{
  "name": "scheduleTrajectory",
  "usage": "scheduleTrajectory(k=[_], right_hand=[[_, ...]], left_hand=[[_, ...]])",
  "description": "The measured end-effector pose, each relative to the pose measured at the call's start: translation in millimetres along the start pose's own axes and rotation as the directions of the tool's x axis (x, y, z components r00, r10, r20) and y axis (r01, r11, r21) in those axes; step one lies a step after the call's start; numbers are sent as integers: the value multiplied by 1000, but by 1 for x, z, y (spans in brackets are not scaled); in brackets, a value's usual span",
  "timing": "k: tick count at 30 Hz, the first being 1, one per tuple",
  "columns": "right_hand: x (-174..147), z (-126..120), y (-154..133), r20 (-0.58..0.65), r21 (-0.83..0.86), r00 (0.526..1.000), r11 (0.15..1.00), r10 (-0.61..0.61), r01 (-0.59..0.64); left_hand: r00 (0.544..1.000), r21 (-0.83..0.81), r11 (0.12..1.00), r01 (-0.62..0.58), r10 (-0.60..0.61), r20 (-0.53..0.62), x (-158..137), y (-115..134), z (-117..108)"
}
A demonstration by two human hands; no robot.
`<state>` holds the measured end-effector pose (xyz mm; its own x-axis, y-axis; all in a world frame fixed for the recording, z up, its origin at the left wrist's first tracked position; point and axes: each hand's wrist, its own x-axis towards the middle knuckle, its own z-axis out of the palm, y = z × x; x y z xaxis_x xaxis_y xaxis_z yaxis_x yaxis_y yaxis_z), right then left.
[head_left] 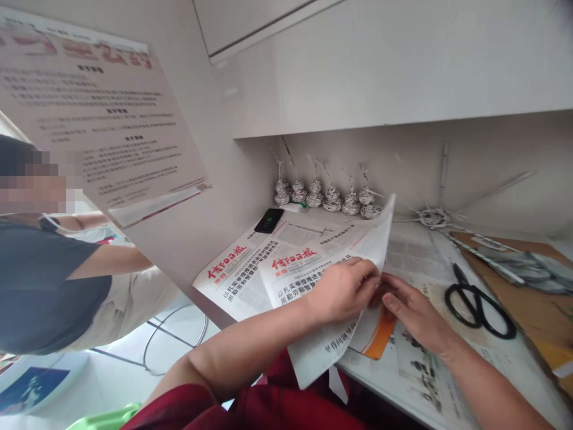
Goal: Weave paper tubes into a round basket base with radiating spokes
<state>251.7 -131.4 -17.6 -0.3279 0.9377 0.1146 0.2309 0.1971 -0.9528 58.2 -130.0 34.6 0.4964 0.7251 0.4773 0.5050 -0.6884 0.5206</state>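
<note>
My left hand (342, 291) is closed on the edge of a newspaper sheet (298, 280), whose far corner stands up above the hand. The sheet's near part hangs past the table edge over my lap. Close beside it, my right hand (418, 313) has its fingers curled in at the same paper edge, with the thumb lifted. Its fingertips are partly hidden, and it appears to pinch the sheet. Below the fingers is a flat piece with an orange edge (380, 337); I cannot tell its kind. More newspaper (233, 278) lies beneath on the table.
Black-handled scissors (478, 307) lie to the right, near brown cardboard (532, 304). A phone (269, 221) rests on the newspaper. Several woven paper gourds (332, 199) line the wall beside a paper-strip weaving (433, 217). Beyond the partition at left is another person (49, 286).
</note>
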Motion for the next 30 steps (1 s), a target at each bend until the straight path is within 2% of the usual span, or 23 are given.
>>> scheduleTrajectory(k=[2,4,7,10,12,15,18,20,22,25,30], right_hand=[[1,1,1,-21,-21,998,998,55,-56],[2,2,3,-55,15,986,987,158,-158],[3,6,7,-122,148,938,940,325,-307],[6,7,7,-221,293,887,895,405,-335],[8,3,4,-337,432,846,867,412,-250],[12,-7,-4,-511,632,747,775,425,-8],[15,-17,-12,-597,721,671,661,440,208],[15,-20,-15,-614,745,637,609,466,272],[16,-21,-17,-595,773,630,570,500,277],[16,-21,-18,-551,814,639,514,537,269],[16,-24,-17,-529,836,647,471,549,283]], left_hand=[[999,-156,987,-29,36,39,-5,1,3],[1000,-243,970,3,3,25,-13,-3,2],[992,-189,979,77,-95,-88,-29,-19,-9],[959,-29,987,160,-162,-232,-46,-47,-28],[927,55,961,271,-246,-283,-58,-67,-42],[890,167,906,389,-323,-323,-76,-89,-55],[909,265,878,400,-343,-235,-90,-98,-54],[929,319,873,369,-338,-152,-95,-98,-46],[939,368,864,343,-322,-119,-94,-96,-38],[938,417,841,345,-314,-144,-89,-94,-31],[941,448,829,335,-315,-123,-81,-97,-34]])
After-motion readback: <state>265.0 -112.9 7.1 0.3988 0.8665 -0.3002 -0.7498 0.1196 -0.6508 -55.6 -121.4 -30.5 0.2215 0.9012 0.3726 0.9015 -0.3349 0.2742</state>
